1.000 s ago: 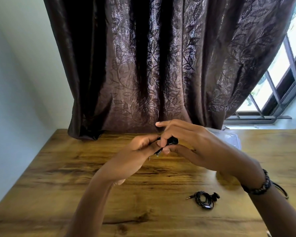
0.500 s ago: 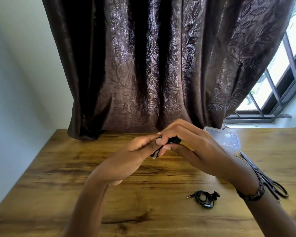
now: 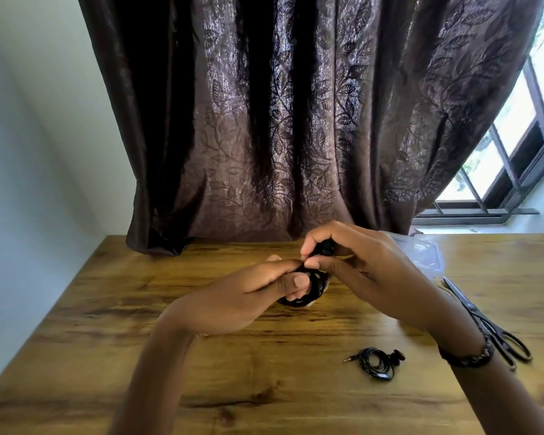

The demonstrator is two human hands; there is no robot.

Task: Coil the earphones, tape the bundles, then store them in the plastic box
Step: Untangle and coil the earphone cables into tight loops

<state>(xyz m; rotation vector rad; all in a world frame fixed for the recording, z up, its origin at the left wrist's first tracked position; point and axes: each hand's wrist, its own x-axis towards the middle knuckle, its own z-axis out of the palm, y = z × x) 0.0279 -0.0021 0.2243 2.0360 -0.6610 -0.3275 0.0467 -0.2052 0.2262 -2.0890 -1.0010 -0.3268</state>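
Near edge of bench: bare wood [image 3: 233, 403] is seen along the near edge, crossed only by the two forearms; open room is left here for setting a bundle down.
Finished bundle: a coiled black earphone [image 3: 378, 362] lies on the bench toward the near right, its plug pointing left, apart from both hands.
Scissors: black scissors [image 3: 487, 324] lie along the right edge, partly hidden behind the right wrist; the blades point toward the far side.
Left hand: the left hand [image 3: 248, 299] is held above the middle of the bench, its fingers closed round a black coil of earphone cable [image 3: 308, 290], with the thumb pressed on the loops.
Right hand: the right hand [image 3: 358, 262] is pinched at the fingertips on the top of the same coil; whether tape or cable end is being pinched cannot be told.
Step in hand: the second earphone is judged to be at the coiling or binding stage; no roll of tape is seen.
Next move: the loops need to be kept from springing open while the end is secured, then the bundle is to be carried to the box.
Plastic box: a clear plastic box [image 3: 427, 255] sits at the far right, just behind the right hand, near the curtain [image 3: 296, 120].
Far edge: the far edge is overhung by the curtain; the far left is open.
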